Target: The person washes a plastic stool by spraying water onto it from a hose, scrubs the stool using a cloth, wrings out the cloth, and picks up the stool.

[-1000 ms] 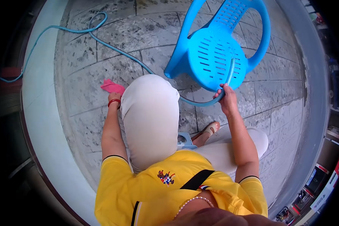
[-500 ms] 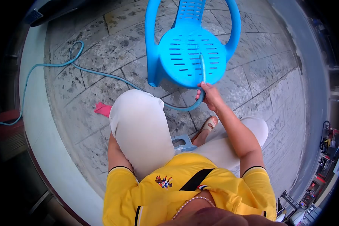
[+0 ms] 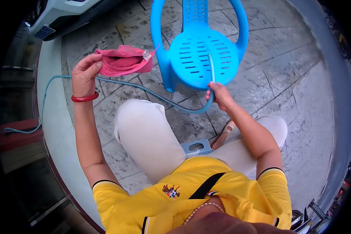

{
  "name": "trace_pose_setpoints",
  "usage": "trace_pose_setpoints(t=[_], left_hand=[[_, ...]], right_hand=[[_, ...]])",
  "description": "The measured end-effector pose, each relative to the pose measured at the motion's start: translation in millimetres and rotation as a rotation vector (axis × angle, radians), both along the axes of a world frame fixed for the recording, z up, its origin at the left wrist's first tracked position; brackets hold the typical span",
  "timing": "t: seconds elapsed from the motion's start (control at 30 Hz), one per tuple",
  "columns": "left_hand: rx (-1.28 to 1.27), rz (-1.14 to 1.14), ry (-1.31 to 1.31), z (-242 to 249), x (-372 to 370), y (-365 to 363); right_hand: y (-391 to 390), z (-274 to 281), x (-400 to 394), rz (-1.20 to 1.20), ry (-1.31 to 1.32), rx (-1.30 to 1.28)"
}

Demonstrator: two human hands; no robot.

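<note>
Left hand (image 3: 85,76) — fingers pinching pink cloth (image 3: 124,70) near the blue chair (image 3: 195,30); cloth's fold gapes, interior shadowed. Hose (image 3: 144,89) partly hidden behind left hand. Chair back cut off above. Right hand (image 3: 221,95) — fingers clamped round hose, its end over the seat (image 3: 203,72), contact unclear.

The chair (image 3: 195,33) stands at upper centre, the hose (image 3: 199,110) ending over its seat (image 3: 201,80). Left of the chair is the cloth (image 3: 121,69); a vehicle (image 3: 62,17) stands at upper left, apparently a stool (image 3: 207,145) at lower centre.
</note>
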State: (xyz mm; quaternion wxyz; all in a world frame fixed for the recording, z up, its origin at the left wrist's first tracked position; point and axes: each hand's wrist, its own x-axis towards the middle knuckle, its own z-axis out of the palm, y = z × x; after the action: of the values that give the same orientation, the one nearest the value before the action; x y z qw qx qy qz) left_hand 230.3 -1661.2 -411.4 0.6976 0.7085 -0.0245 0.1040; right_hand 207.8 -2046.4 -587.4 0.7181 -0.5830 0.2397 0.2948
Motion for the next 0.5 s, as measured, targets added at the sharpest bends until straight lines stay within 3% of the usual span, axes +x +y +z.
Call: trace_pose_setpoints(t=[0.1,0.2,0.27,0.33,0.4,0.5], left_hand=[[-0.103,-0.113,-0.121,51,35,-74],[-0.159,-0.178,-0.190,48,67,-132],[-0.135,-0.146,-0.009,13,73,-160],[0.012,-0.146,0.375,-45,73,-177],[0.425,-0.316,0.706,-104,59,-184],[0.611,-0.360,0.879,-143,35,-199]], right_hand=[[0,4,-1,-0.016,-0.016,0.010],[-5,6,-2,-0.055,-0.019,0.029],[-9,5,-5,-0.076,-0.023,0.048],[-12,4,-5,-0.079,-0.009,0.035],[-17,3,-5,-0.088,0.003,0.054],[-20,0,-10,-0.080,0.067,0.092]])
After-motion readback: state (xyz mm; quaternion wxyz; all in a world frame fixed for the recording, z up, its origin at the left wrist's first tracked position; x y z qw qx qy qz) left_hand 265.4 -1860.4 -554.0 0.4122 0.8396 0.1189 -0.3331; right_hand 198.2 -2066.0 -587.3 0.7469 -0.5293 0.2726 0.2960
